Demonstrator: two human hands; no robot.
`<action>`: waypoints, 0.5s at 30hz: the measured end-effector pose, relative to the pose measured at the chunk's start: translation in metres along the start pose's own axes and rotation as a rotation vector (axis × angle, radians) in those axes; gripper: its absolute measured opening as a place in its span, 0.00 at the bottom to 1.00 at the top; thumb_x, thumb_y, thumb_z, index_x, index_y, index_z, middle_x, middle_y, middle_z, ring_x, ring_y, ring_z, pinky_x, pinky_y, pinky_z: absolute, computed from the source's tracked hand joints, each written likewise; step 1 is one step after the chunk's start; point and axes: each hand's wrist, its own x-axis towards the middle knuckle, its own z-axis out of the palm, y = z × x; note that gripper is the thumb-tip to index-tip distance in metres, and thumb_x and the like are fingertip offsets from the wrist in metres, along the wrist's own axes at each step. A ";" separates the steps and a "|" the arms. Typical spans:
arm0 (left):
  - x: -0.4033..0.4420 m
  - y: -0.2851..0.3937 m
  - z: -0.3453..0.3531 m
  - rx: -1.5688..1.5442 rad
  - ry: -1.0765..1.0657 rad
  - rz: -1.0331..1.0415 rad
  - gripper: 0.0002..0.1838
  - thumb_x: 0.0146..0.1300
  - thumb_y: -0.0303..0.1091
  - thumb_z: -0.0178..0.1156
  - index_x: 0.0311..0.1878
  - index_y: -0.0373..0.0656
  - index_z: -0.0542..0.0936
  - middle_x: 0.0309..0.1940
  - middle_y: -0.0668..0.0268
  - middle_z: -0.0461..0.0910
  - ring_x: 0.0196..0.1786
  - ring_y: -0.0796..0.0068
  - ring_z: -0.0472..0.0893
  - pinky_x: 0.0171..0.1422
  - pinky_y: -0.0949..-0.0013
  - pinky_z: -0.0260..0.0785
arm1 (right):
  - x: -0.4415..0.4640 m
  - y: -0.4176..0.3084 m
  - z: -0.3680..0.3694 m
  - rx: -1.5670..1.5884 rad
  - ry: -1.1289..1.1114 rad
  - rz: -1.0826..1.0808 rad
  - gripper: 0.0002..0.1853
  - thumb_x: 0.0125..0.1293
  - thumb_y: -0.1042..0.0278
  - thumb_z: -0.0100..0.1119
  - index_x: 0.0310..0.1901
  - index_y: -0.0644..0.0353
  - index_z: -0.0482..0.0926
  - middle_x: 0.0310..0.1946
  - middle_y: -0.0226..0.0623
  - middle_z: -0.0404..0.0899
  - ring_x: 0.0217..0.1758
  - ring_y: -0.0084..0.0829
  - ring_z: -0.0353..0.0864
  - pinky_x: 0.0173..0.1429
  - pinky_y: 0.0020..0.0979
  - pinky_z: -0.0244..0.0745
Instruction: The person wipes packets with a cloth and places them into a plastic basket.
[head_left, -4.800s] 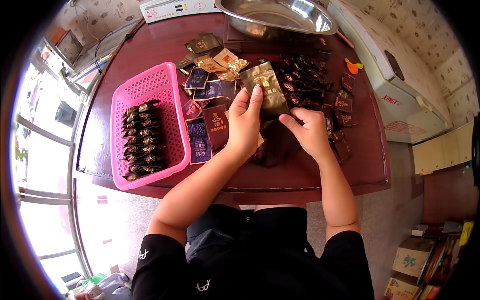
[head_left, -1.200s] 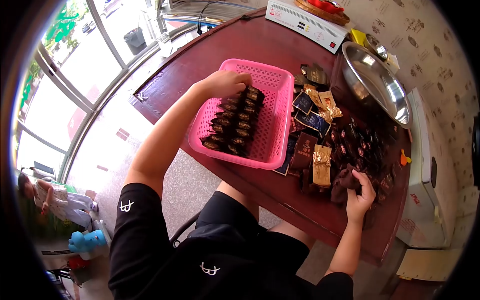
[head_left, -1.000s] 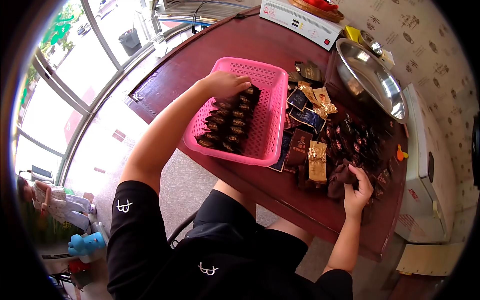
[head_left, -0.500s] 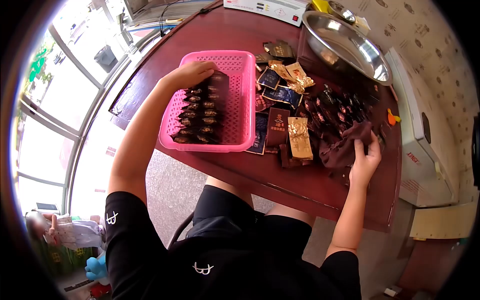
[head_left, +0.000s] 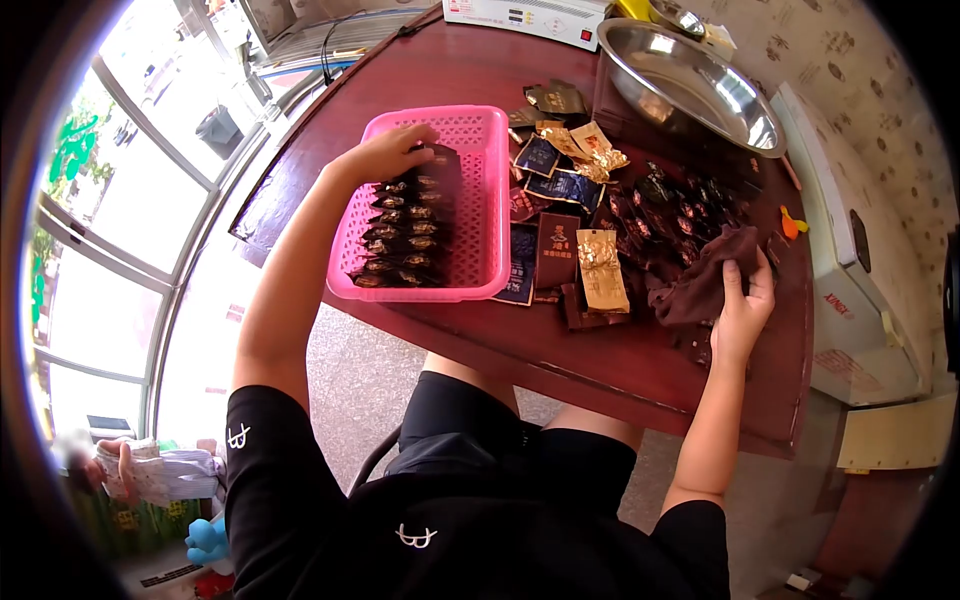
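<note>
My left hand (head_left: 393,154) is over the far left part of the pink basket (head_left: 487,210), its fingers on the top of a dark packet (head_left: 437,165) at the back of the row. Several dark packets (head_left: 400,232) stand in that row below it. My right hand (head_left: 742,298) pinches a dark brown cloth (head_left: 703,276) near the table's right side. Between the hands lie a gold packet (head_left: 601,270), a dark red packet (head_left: 556,250) and blue packets (head_left: 566,187). A heap of dark shiny packets (head_left: 665,212) lies behind the cloth.
A large steel basin (head_left: 690,75) stands at the back right of the red table (head_left: 500,345). Behind is a white device (head_left: 530,20); at right, a white appliance (head_left: 845,260). An orange and yellow item (head_left: 792,222) lies near it. Another person (head_left: 165,472) is at lower left.
Earlier, both hands were at a gold-green packet over the table. Since then my left hand has gone to the basket and my right hand has taken the cloth, lately lifting and spreading it rightward.
</note>
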 end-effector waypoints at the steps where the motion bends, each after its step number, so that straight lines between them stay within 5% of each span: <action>1: 0.000 0.001 0.000 -0.002 -0.003 0.005 0.18 0.71 0.38 0.55 0.60 0.41 0.72 0.56 0.55 0.77 0.61 0.60 0.76 0.67 0.62 0.66 | 0.000 -0.001 -0.001 -0.012 0.011 -0.023 0.19 0.66 0.76 0.63 0.58 0.68 0.74 0.51 0.35 0.80 0.54 0.24 0.77 0.62 0.28 0.69; 4: -0.005 0.015 -0.006 -0.062 0.067 0.021 0.20 0.71 0.42 0.55 0.61 0.42 0.72 0.58 0.52 0.77 0.62 0.54 0.75 0.67 0.59 0.65 | 0.002 0.003 -0.012 -0.046 0.042 -0.105 0.18 0.68 0.76 0.61 0.58 0.68 0.74 0.50 0.35 0.80 0.53 0.25 0.77 0.63 0.29 0.69; 6: -0.008 0.041 -0.012 0.188 0.152 0.092 0.21 0.70 0.36 0.56 0.63 0.41 0.71 0.61 0.54 0.74 0.66 0.55 0.71 0.71 0.58 0.62 | 0.006 -0.001 -0.020 -0.082 0.080 -0.165 0.18 0.69 0.75 0.60 0.58 0.68 0.73 0.50 0.35 0.80 0.53 0.26 0.77 0.63 0.30 0.69; 10: -0.033 0.161 -0.027 0.504 0.288 0.289 0.22 0.65 0.34 0.58 0.62 0.44 0.74 0.62 0.60 0.74 0.66 0.57 0.72 0.72 0.49 0.59 | 0.016 -0.035 -0.039 0.078 0.463 -0.486 0.15 0.74 0.72 0.51 0.60 0.65 0.69 0.57 0.33 0.71 0.57 0.25 0.71 0.63 0.30 0.68; 15: -0.043 0.297 0.002 0.226 0.266 0.516 0.20 0.59 0.34 0.63 0.55 0.41 0.79 0.56 0.60 0.79 0.61 0.57 0.75 0.68 0.53 0.65 | 0.021 -0.078 -0.069 0.107 0.693 -0.572 0.12 0.74 0.69 0.54 0.54 0.64 0.72 0.52 0.31 0.75 0.55 0.21 0.72 0.64 0.27 0.65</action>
